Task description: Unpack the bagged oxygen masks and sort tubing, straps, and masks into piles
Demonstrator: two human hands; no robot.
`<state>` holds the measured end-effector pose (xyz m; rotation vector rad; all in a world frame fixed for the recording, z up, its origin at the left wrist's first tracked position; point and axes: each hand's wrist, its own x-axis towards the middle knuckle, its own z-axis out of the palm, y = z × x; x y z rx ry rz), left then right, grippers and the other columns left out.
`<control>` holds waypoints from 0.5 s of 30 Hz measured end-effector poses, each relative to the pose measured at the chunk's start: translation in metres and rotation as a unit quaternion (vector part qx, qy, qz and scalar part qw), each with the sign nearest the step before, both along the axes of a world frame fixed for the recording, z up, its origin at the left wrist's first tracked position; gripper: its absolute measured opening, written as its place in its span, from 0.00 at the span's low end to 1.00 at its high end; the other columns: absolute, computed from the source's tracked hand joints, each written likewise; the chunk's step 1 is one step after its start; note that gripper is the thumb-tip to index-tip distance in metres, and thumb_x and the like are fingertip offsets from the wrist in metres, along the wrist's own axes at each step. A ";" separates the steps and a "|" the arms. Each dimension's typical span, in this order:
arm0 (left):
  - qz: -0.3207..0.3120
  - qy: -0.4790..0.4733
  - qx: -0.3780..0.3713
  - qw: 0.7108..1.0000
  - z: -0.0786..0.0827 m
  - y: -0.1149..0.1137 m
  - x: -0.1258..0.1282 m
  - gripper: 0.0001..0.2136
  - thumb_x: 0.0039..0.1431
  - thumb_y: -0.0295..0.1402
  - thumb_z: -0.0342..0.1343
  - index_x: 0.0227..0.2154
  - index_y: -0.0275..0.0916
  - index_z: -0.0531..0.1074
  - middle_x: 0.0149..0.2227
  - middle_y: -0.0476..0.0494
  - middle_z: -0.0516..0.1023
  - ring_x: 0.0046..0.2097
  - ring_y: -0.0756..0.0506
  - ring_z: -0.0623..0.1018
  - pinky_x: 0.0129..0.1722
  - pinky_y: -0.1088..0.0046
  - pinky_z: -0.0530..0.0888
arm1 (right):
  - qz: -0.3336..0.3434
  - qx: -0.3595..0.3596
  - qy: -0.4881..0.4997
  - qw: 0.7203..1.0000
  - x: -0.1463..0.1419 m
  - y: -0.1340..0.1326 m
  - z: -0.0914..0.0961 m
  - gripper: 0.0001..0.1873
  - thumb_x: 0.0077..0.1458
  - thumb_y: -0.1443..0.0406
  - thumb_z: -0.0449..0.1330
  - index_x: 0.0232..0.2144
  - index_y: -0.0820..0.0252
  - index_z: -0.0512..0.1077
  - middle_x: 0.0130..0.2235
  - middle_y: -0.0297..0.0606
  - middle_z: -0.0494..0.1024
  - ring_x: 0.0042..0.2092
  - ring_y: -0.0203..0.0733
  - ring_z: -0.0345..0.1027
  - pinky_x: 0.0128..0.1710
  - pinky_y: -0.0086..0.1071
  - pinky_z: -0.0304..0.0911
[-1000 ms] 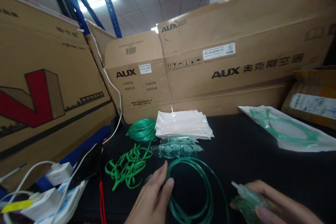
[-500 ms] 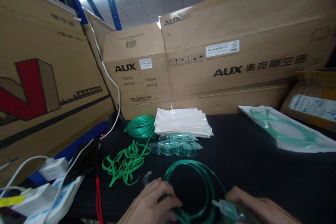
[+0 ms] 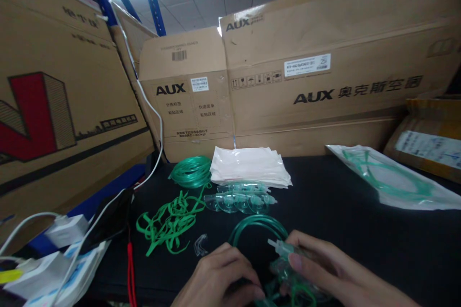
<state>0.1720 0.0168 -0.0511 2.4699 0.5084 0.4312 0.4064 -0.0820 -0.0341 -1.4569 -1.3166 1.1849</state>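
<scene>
My right hand [image 3: 324, 261] is closed around a clear green oxygen mask [image 3: 284, 249], its pale connector tip pointing up and left. A green strap [image 3: 302, 293] hangs under the mask. At the lower centre, my left hand [image 3: 225, 273] has its fingers curled onto a coil of green tubing [image 3: 257, 220], whose lower part is hidden behind the hands. Beyond them lies a row of clear green masks [image 3: 239, 203]. A few small clear strips [image 3: 200, 245] lie just left of my left hand.
Tangled green elastic straps [image 3: 173, 223] and another green tubing coil [image 3: 190, 171] lie at left, by a stack of white bags [image 3: 250, 165]. A bag with green tubing [image 3: 392, 177] lies at right. Chargers [image 3: 68, 230] and cables sit at far left; cardboard boxes [image 3: 317, 120] wall the back.
My right hand has moved left and up with the mask, which is now in front of the tubing coil. My left hand has shifted slightly right, fingers lower on the coil.
</scene>
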 end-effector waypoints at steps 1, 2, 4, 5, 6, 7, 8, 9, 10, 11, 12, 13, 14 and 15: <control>0.003 0.002 -0.004 1.000 0.001 -0.001 0.000 0.06 0.65 0.35 0.61 0.39 0.41 0.81 0.40 0.44 0.83 0.43 0.45 0.80 0.43 0.76 0.73 | 0.001 -0.002 0.006 1.000 0.000 0.000 0.000 0.28 0.52 0.36 0.60 0.32 0.50 0.80 0.31 0.34 0.81 0.36 0.46 0.76 0.36 0.31 0.73; 0.003 0.004 -0.010 1.000 0.002 -0.001 0.001 0.06 0.64 0.34 0.62 0.41 0.42 0.81 0.42 0.44 0.83 0.44 0.45 0.80 0.45 0.75 0.73 | 0.000 -0.001 0.011 1.000 0.000 0.000 0.001 0.27 0.52 0.36 0.60 0.33 0.50 0.80 0.32 0.34 0.81 0.37 0.46 0.76 0.36 0.32 0.73; -0.008 0.010 -0.015 1.000 0.002 -0.002 0.002 0.09 0.61 0.35 0.64 0.45 0.45 0.81 0.45 0.44 0.83 0.47 0.44 0.79 0.47 0.74 0.73 | 0.000 0.007 0.012 1.000 0.003 -0.001 0.002 0.27 0.52 0.37 0.60 0.32 0.51 0.81 0.32 0.35 0.81 0.38 0.47 0.76 0.37 0.32 0.73; -0.011 0.013 -0.011 1.000 0.002 -0.003 0.002 0.11 0.61 0.36 0.65 0.46 0.46 0.81 0.45 0.44 0.83 0.47 0.43 0.79 0.47 0.73 0.73 | 0.002 0.010 0.009 1.000 0.005 -0.002 0.002 0.28 0.53 0.37 0.59 0.32 0.51 0.80 0.33 0.35 0.81 0.38 0.47 0.76 0.38 0.32 0.73; -0.012 0.015 -0.006 1.000 0.002 -0.003 0.003 0.11 0.61 0.36 0.65 0.46 0.47 0.81 0.45 0.44 0.83 0.47 0.43 0.79 0.47 0.73 0.73 | 0.002 0.010 0.006 1.000 0.007 -0.003 0.002 0.28 0.53 0.37 0.59 0.32 0.52 0.80 0.33 0.36 0.81 0.38 0.46 0.76 0.38 0.32 0.73; -0.009 0.016 -0.001 1.000 0.001 -0.003 0.003 0.11 0.61 0.37 0.65 0.46 0.47 0.82 0.44 0.44 0.83 0.46 0.43 0.79 0.46 0.73 0.73 | 0.001 0.009 0.006 1.000 0.010 -0.004 0.002 0.29 0.55 0.37 0.58 0.33 0.53 0.80 0.34 0.36 0.81 0.38 0.46 0.76 0.39 0.32 0.73; -0.005 0.015 0.002 1.000 0.001 -0.003 0.004 0.10 0.61 0.37 0.65 0.45 0.46 0.82 0.43 0.44 0.83 0.45 0.43 0.80 0.45 0.73 0.73 | -0.001 0.008 0.009 1.000 0.014 -0.005 0.000 0.28 0.56 0.38 0.58 0.35 0.54 0.80 0.35 0.37 0.82 0.40 0.46 0.76 0.39 0.31 0.73; -0.001 0.014 0.003 1.000 0.000 -0.003 0.004 0.09 0.61 0.37 0.65 0.44 0.46 0.82 0.42 0.44 0.83 0.45 0.43 0.80 0.44 0.73 0.72 | -0.003 0.006 0.013 1.000 0.017 -0.006 -0.001 0.27 0.57 0.40 0.58 0.37 0.54 0.81 0.37 0.37 0.82 0.41 0.46 0.76 0.41 0.31 0.72; 0.002 0.014 0.000 1.000 0.000 -0.003 0.005 0.08 0.62 0.37 0.64 0.43 0.46 0.82 0.42 0.45 0.83 0.45 0.44 0.80 0.45 0.73 0.72 | -0.002 0.003 0.017 1.000 0.021 -0.007 -0.004 0.25 0.58 0.42 0.59 0.40 0.54 0.81 0.38 0.37 0.82 0.42 0.47 0.76 0.42 0.31 0.72; 0.004 0.014 -0.005 1.000 0.000 -0.004 0.006 0.07 0.62 0.37 0.64 0.42 0.45 0.82 0.41 0.45 0.84 0.44 0.44 0.80 0.45 0.73 0.71 | 0.001 -0.001 0.017 1.000 0.024 -0.009 -0.007 0.24 0.58 0.44 0.61 0.43 0.54 0.80 0.39 0.38 0.83 0.44 0.48 0.76 0.44 0.32 0.72; 0.012 0.013 -0.011 1.000 0.000 -0.004 0.007 0.07 0.62 0.36 0.64 0.41 0.45 0.82 0.41 0.45 0.84 0.44 0.44 0.80 0.46 0.72 0.70 | 0.000 -0.004 0.015 1.000 0.027 -0.011 -0.011 0.23 0.58 0.46 0.62 0.45 0.54 0.80 0.41 0.38 0.83 0.46 0.49 0.77 0.46 0.32 0.72; 0.024 0.012 -0.017 0.999 0.000 -0.004 0.008 0.06 0.62 0.36 0.64 0.41 0.44 0.82 0.41 0.45 0.84 0.44 0.44 0.80 0.46 0.72 0.69 | -0.006 -0.008 0.010 1.000 0.028 -0.012 -0.015 0.23 0.58 0.47 0.64 0.48 0.54 0.80 0.44 0.39 0.83 0.48 0.50 0.76 0.48 0.33 0.72; 0.038 0.009 -0.025 0.999 0.000 -0.005 0.010 0.06 0.63 0.36 0.63 0.41 0.44 0.81 0.41 0.46 0.84 0.44 0.44 0.80 0.46 0.72 0.69 | -0.016 -0.013 0.002 1.000 0.030 -0.014 -0.018 0.23 0.57 0.48 0.65 0.49 0.53 0.80 0.46 0.39 0.83 0.50 0.51 0.76 0.49 0.33 0.72; 0.052 0.004 -0.033 0.998 0.000 -0.005 0.011 0.06 0.63 0.36 0.63 0.41 0.44 0.81 0.41 0.46 0.84 0.43 0.44 0.80 0.46 0.72 0.68 | -0.026 -0.016 -0.009 0.999 0.030 -0.015 -0.021 0.24 0.56 0.49 0.66 0.50 0.53 0.79 0.48 0.38 0.83 0.51 0.51 0.76 0.50 0.32 0.72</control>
